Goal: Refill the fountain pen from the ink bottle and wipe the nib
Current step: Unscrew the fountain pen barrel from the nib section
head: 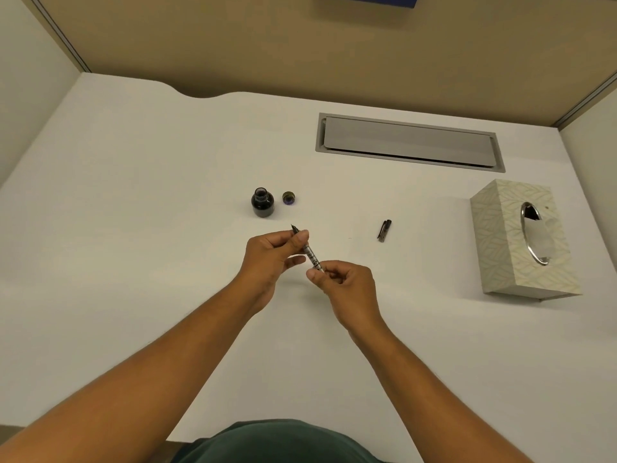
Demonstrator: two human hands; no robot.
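I hold the fountain pen [310,252] above the middle of the white desk, its dark nib pointing up and left toward the ink bottle. My left hand [270,259] pinches the pen near the nib end. My right hand [347,289] pinches the pen's rear end between thumb and fingers. The small dark ink bottle [262,202] stands uncapped just beyond the nib. Its lid [288,198] lies right beside it. The pen cap [384,230] lies on the desk to the right.
A patterned tissue box [521,238] with a tissue showing in its oval slot stands at the right. A grey cable hatch [409,142] is set into the desk behind. Partition walls enclose the desk at the back and sides.
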